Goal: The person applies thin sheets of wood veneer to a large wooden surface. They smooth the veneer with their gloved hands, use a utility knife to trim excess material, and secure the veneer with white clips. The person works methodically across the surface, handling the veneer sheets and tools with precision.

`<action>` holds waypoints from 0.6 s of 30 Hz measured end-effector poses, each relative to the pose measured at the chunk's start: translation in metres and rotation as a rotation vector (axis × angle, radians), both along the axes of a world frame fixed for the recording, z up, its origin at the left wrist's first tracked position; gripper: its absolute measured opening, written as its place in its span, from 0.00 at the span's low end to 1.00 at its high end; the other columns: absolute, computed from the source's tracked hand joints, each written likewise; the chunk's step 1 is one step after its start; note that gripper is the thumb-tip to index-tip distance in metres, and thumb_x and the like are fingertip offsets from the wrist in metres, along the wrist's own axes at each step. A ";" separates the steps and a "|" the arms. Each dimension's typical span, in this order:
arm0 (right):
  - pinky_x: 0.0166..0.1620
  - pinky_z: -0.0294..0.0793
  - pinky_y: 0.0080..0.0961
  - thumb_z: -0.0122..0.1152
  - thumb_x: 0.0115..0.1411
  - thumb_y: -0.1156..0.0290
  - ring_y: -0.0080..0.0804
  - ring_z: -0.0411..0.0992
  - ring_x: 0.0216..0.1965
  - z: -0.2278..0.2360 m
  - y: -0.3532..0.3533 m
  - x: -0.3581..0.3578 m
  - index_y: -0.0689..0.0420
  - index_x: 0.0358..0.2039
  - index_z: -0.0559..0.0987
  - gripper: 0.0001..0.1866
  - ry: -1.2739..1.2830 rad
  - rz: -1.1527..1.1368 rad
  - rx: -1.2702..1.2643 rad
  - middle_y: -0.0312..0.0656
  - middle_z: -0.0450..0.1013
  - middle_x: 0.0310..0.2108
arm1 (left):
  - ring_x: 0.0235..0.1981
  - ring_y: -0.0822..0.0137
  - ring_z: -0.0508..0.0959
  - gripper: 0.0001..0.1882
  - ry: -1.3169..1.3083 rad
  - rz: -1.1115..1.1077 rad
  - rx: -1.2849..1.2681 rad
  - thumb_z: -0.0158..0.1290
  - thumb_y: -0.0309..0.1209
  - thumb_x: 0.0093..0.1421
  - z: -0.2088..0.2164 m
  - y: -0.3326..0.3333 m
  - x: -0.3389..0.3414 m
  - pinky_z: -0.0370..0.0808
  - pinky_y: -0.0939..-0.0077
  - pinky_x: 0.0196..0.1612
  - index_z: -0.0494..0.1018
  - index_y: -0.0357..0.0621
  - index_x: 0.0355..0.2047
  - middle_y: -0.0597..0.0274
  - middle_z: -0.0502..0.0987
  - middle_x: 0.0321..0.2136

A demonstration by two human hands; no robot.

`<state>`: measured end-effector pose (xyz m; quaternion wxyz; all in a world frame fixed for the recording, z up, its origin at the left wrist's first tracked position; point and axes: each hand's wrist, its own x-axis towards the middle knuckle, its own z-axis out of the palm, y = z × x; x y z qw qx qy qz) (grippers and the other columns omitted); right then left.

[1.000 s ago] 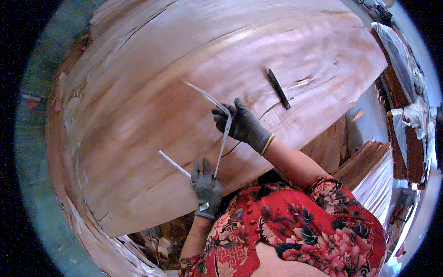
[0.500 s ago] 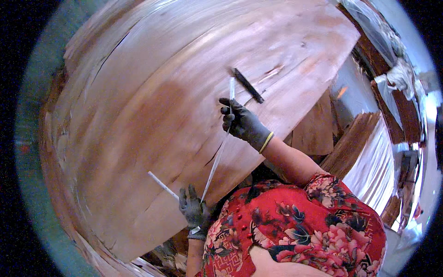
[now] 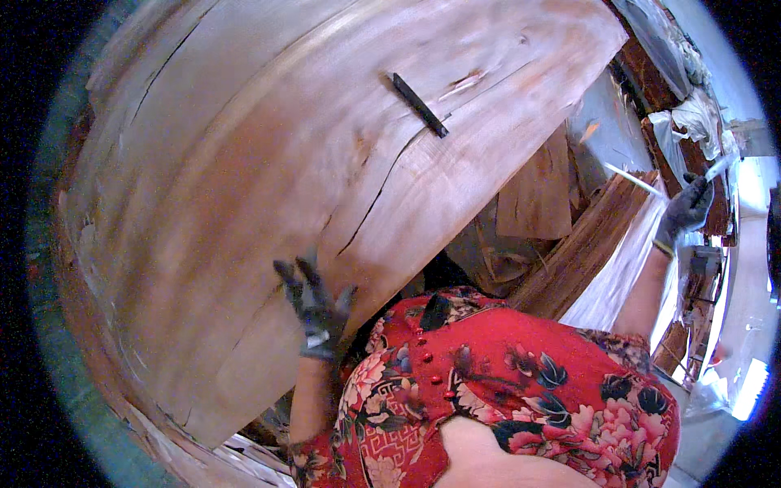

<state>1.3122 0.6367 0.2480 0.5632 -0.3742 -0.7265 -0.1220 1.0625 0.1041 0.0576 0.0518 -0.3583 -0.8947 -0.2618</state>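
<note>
My left hand (image 3: 316, 313), in a dark grey glove, is open with fingers spread above the near edge of a large wood veneer sheet (image 3: 220, 220). Whether it touches the sheet I cannot tell. My right hand (image 3: 687, 213), gloved too, is out at the far right, closed on a thin white strip (image 3: 634, 180) whose ends stick out on both sides of the fist. Lying on the sheet is a flat black bar (image 3: 419, 106). A dark crack (image 3: 376, 195) runs from near the bar toward my left hand.
To the right of the sheet stands a stack of veneer (image 3: 582, 248) with a pale side. Brown veneer pieces (image 3: 537, 191) lie lower, under the sheet's right edge. Further right are more stacks, partly covered with clear plastic wrap (image 3: 695, 122).
My right hand has swung from the middle of the sheet to the far right with the white strip. My left hand has let go of the strip, spread its fingers and moved slightly up-left.
</note>
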 end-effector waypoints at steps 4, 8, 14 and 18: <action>0.34 0.70 0.16 0.50 0.51 0.77 0.23 0.67 0.31 -0.108 -0.070 0.010 0.58 0.41 0.75 0.15 -0.131 0.507 -1.018 0.35 0.71 0.32 | 0.64 0.39 0.38 0.64 -0.007 -0.075 -0.073 0.63 0.49 0.41 -0.009 0.063 -0.025 0.40 0.49 0.63 0.28 0.41 0.63 0.52 0.44 0.64; 0.47 0.66 0.19 0.51 0.51 0.77 0.23 0.68 0.41 -0.206 -0.181 -0.053 0.64 0.45 0.72 0.18 -0.597 1.055 -1.582 0.35 0.73 0.38 | 0.64 0.43 0.40 0.62 -0.106 -0.080 -0.254 0.61 0.54 0.40 -0.007 0.092 -0.043 0.38 0.49 0.63 0.34 0.39 0.63 0.50 0.43 0.64; 0.41 0.68 0.19 0.51 0.61 0.67 0.21 0.68 0.35 -0.232 -0.234 -0.132 0.63 0.40 0.75 0.13 -0.322 1.103 -1.890 0.34 0.73 0.33 | 0.65 0.50 0.44 0.51 0.014 -0.203 -0.395 0.58 0.52 0.42 -0.026 0.086 -0.050 0.36 0.47 0.63 0.49 0.39 0.61 0.48 0.45 0.63; 0.37 0.67 0.19 0.49 0.62 0.66 0.22 0.67 0.33 -0.206 -0.261 -0.113 0.62 0.39 0.76 0.13 -0.032 0.818 -1.843 0.34 0.72 0.32 | 0.64 0.50 0.45 0.47 -0.005 -0.194 -0.371 0.58 0.48 0.44 -0.018 0.069 -0.051 0.38 0.47 0.63 0.52 0.40 0.60 0.48 0.46 0.63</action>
